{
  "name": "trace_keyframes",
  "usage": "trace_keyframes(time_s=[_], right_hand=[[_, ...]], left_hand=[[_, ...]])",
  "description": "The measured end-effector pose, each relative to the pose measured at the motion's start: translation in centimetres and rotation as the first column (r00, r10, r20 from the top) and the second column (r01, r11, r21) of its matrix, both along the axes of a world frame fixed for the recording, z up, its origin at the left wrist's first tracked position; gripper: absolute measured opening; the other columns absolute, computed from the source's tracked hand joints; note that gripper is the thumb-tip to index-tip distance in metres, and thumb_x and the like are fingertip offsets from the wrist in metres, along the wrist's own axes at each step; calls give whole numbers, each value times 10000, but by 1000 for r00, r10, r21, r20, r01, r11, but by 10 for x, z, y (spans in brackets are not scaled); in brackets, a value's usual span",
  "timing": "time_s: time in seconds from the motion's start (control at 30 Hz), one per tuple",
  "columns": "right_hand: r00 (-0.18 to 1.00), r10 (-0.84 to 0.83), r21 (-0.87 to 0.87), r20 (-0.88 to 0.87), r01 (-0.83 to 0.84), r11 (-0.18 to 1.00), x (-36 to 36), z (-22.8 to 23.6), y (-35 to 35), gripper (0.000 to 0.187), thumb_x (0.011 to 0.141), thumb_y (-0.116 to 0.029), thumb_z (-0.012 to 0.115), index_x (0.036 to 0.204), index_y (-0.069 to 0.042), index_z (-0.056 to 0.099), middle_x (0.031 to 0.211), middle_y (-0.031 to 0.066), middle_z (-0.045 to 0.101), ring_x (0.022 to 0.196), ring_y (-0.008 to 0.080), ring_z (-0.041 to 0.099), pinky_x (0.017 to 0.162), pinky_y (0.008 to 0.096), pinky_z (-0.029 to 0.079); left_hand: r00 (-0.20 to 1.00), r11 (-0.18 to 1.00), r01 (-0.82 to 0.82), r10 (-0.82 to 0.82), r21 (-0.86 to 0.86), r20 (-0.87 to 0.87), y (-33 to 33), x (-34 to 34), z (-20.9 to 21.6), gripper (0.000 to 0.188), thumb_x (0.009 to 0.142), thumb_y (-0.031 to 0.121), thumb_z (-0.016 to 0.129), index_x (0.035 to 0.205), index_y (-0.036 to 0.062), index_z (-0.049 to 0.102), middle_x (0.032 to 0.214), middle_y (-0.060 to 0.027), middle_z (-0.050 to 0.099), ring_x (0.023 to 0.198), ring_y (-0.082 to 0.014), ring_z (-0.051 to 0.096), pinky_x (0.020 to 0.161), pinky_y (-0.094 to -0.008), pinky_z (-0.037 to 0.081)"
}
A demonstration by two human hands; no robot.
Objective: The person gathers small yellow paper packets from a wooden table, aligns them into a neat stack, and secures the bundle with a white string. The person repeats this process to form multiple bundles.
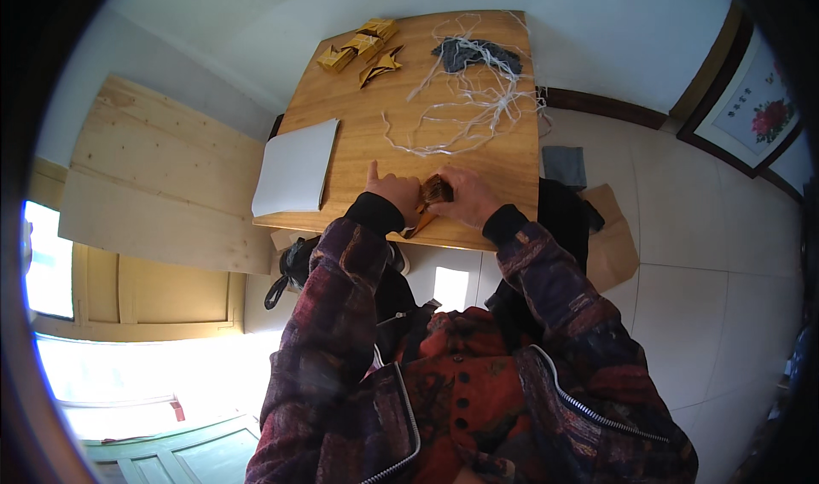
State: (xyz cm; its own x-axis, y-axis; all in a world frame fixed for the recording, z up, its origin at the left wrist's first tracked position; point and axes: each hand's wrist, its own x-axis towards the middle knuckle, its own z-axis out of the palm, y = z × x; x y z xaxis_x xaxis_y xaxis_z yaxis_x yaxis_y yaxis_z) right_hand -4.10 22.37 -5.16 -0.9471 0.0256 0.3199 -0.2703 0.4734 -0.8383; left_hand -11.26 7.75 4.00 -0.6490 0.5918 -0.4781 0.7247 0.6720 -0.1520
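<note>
At the near edge of the wooden table (358, 134), my right hand (471, 195) is closed around a small dark-brown bundle (438, 190) with fine lines across its top. My left hand (396, 192) is against the bundle's left side, one finger sticking out away from me and the others curled. Below the bundle, a fold of gold-orange paper (418, 226) shows between my hands; the left fingers seem to grip it, though their tips are hidden. Several wrapped gold packets (365, 45) and a loose folded gold wrapper (381, 66) lie at the far left.
A stack of white sheets (295, 168) lies at the table's left edge. White strings (478, 117) spread over the right side, partly across a dark grey cloth (469, 55). A plywood board (162, 177) is left of the table; brown paper (612, 236) lies on the floor to the right.
</note>
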Motion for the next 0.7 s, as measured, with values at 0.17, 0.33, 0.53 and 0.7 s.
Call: trace_keyframes(time_s=[0.17, 0.33, 0.53, 0.7], right_hand=[[1000, 27, -4, 10, -27, 1000, -2, -1, 0, 406, 642, -284, 797, 914, -49, 607, 862, 148, 637, 850, 347, 603, 763, 408, 465], [998, 15, 8, 67, -15, 1000, 0, 2, 0, 453, 632, -315, 809, 936, -52, 598, 876, 151, 640, 865, 345, 605, 768, 409, 467], [996, -69, 220, -62, 81, 972, 11, 10, -6, 460, 655, -317, 798, 965, -52, 586, 881, 156, 645, 897, 346, 605, 812, 402, 460], [978, -29, 222, 207, -19, 975, 15, 17, -7, 485, 670, -335, 792, 1019, -65, 591, 980, 142, 651, 996, 313, 591, 972, 457, 357]], left_hand=[[996, 993, 34, -25, 112, -80, -2, 6, -7, 456, 673, 437, 734, 969, 114, 607, 887, -95, 685, 956, -292, 639, 1116, -604, 83], [989, 992, 27, -8, 126, -149, 0, 5, -17, 348, 709, 405, 713, 930, 152, 622, 784, -85, 686, 858, -276, 662, 1122, -590, 61], [992, 990, 71, -57, 125, -115, -3, 2, -15, 277, 711, 373, 705, 899, 181, 633, 746, -70, 682, 826, -258, 668, 1126, -589, 32], [995, 997, 47, -41, 69, -89, -7, 7, -16, 357, 684, 366, 734, 950, 161, 613, 792, -73, 683, 881, -271, 659, 1118, -612, 38]])
